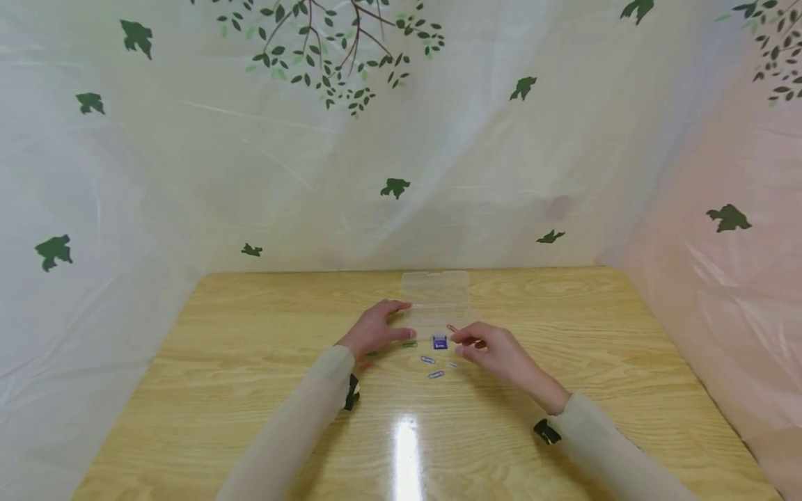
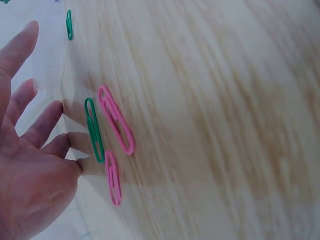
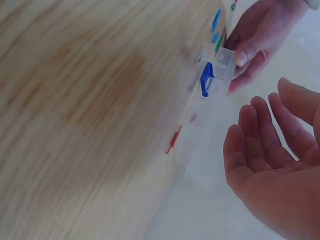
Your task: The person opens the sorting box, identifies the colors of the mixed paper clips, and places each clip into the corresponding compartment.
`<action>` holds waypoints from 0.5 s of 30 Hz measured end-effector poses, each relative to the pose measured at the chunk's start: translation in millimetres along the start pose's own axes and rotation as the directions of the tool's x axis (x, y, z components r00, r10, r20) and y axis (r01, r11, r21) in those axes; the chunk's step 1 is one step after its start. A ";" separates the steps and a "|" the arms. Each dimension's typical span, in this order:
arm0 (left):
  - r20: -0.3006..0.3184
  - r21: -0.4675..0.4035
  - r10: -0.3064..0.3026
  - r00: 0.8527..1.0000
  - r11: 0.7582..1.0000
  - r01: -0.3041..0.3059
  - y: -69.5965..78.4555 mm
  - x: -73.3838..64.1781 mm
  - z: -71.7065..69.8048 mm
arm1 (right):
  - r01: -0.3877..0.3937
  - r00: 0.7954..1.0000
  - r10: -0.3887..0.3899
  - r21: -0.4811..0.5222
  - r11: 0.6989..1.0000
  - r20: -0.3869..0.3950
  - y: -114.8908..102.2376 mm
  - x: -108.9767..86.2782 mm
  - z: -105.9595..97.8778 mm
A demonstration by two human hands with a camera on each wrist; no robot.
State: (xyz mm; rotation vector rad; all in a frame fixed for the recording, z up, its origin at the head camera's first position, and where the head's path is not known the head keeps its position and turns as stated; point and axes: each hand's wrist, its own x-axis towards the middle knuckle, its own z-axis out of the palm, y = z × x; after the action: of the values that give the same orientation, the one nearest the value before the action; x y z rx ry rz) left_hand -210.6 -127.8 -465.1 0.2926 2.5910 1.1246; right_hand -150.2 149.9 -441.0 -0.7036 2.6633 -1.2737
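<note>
A clear plastic box (image 1: 436, 314) stands on the table with its see-through lid (image 1: 435, 287) raised. My left hand (image 1: 380, 327) grips the box's left end, thumb at the front and a finger behind; its other fingers spread loosely in the left wrist view. At the box's front is a blue clasp (image 3: 206, 80). My right hand (image 1: 498, 353) hovers just right of the clasp, its fingers lightly bent with nothing between them. A red paper clip (image 3: 173, 139) lies near it. Beneath my left hand are pink paper clips (image 2: 116, 120) and a green paper clip (image 2: 94, 130).
Blue paper clips (image 1: 428, 360) lie before the box on the wooden table (image 1: 263, 417). Another green paper clip (image 2: 69, 25) is close to the box's left front. White sheeting (image 1: 313, 195) with leaf prints hangs behind the table and along both sides.
</note>
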 end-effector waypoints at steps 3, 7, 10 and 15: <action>-0.003 -0.007 0.002 1.000 1.000 -0.002 2.0 -1.6 -0.1 | -0.007 1.000 0.007 -0.008 1.000 0.017 1.7 -0.7 1.6; -0.005 -0.011 -0.002 1.000 1.000 0.002 4.5 -4.5 -0.6 | -0.016 0.999 0.017 -0.023 1.000 0.033 3.9 -1.0 2.2; -0.007 -0.009 0.004 1.000 1.000 -0.005 5.1 -5.4 -0.9 | 0.000 0.998 0.000 -0.009 1.000 0.060 4.3 -0.5 3.5; -0.012 -0.013 0.011 1.000 1.000 -0.011 4.1 -6.3 0.0 | 0.037 0.992 -0.038 0.012 0.999 0.124 2.1 -1.7 10.7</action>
State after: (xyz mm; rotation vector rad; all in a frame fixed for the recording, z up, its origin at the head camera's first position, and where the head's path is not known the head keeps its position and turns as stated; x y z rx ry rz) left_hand -204.5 -126.9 -460.8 0.2990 2.5945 1.1496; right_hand -146.4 144.2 -449.6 -0.8078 2.5551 -1.2087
